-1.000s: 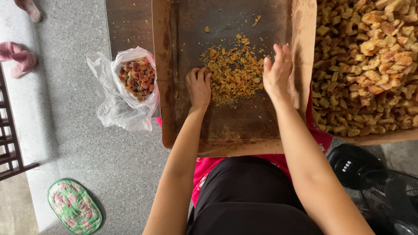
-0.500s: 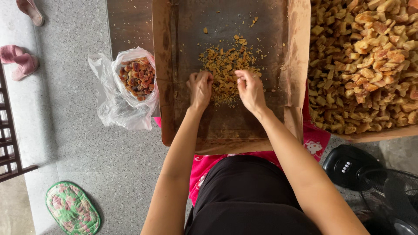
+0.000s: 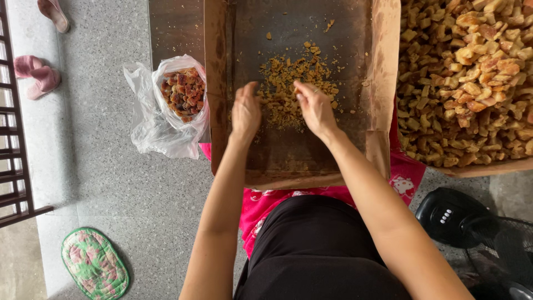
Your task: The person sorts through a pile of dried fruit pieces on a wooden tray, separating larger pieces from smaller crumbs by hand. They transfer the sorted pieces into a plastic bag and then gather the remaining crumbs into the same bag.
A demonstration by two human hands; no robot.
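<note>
Now your left hand and right hand rest, fingers loosely curled, on the crumb pile in the middle of the paper-lined tray; what each grip holds, I cannot tell.

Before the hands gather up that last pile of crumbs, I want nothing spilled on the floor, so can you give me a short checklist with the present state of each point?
1. Both hands at the pile: ok. The left hand and right hand flank the crumb pile.
2. Crumbs inside the paper-lined tray: ok, none seen past its walls.
3. Stray bits swept in: not ok. A few lie apart near the far end.
4. Plastic bag open: ok, its mouth gapes beside the tray.
5. Full tray of chunks separate: ok, a paper wall divides them.
6. Hands holding crumbs: cannot tell.
</note>
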